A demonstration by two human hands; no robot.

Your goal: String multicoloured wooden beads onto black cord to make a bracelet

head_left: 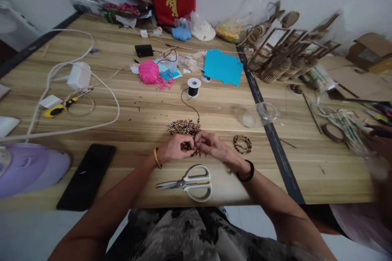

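Observation:
My left hand [177, 148] and my right hand [211, 144] meet at the table's near middle, fingers pinched together on a strand of small coloured beads. Just beyond them lies a pile of coloured beads [183, 126]. A thin black cord [190, 107] runs from my hands up to a black thread spool [194, 87]. A finished bead bracelet [242, 144] lies right of my right hand. White-handled scissors [191, 182] lie shut in front of my wrists.
A black phone [86, 175] and a purple cap [30, 167] sit at the near left, white cables [101, 85] behind. Pink yarn [149, 71], blue paper [222, 66], a clear plastic cup [259, 114] and wooden models [284, 54] stand farther back. Another person's blurred hand [375, 146] works at the right.

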